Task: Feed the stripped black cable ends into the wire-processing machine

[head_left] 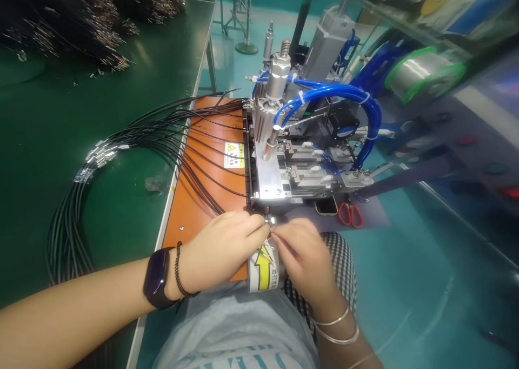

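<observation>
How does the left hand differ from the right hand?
The left hand wears a dark smart band and a black beaded bracelet; the right hand wears silvery bangles. The left hand lies over the orange panel, the right hand beyond its right edge. Both pinch thin wires, close together.

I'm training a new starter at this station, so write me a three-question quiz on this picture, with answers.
1. Multiple choice: what shows where the left hand and right hand meet?
A) a wire spool
B) thin wires
C) a pair of scissors

2. True or false: the scissors lying beside the phone have red handles.

3. Fill the gap: the black cables run from the green table over the ____ board to the machine.

Key:
1. B
2. True
3. orange
</observation>
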Motion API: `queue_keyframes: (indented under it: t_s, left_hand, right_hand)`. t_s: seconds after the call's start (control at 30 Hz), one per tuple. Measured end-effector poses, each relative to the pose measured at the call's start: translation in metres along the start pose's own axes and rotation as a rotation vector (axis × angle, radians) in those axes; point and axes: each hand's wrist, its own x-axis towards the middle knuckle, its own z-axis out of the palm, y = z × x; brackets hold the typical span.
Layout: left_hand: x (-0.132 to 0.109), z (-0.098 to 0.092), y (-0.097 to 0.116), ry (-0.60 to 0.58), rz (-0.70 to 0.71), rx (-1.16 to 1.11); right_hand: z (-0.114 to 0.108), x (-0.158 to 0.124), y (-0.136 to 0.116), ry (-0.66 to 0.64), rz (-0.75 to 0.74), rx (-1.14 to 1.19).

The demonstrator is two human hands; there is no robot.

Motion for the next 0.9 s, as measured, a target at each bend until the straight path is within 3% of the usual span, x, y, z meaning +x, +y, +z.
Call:
queue_keyframes:
  t_s: [0.07,0.17,0.27,0.37,0.5,0.9]
  left_hand:
    - [0.001,-0.001,-0.001,-0.016,-0.006,-0.010]
    - [0.002,0.003,-0.005,0.005,-0.013,0.010]
    - [0.004,0.009,-0.009,0.011,-0.010,0.062]
    - [0.007,0.010,-0.011,-0.007,-0.017,0.097]
    - [0.009,0.008,-0.010,-0.048,-0.026,0.098]
    - [0.012,0.008,-0.009,-0.102,-0.062,0.154]
  right_hand:
    - [-0.001,0.000,0.007,-0.025,0.034,-0.035]
    - [0.003,0.000,0.017,0.001,0.228,-0.009]
    - [0.007,0.000,0.023,-0.042,0.477,0.139]
    - [0.007,0.002,0.027,-0.138,0.620,0.356]
    - [0.008,0.004,0.030,-0.139,0.662,0.507]
    - [0.013,0.011,0.033,-0.068,0.700,0.479]
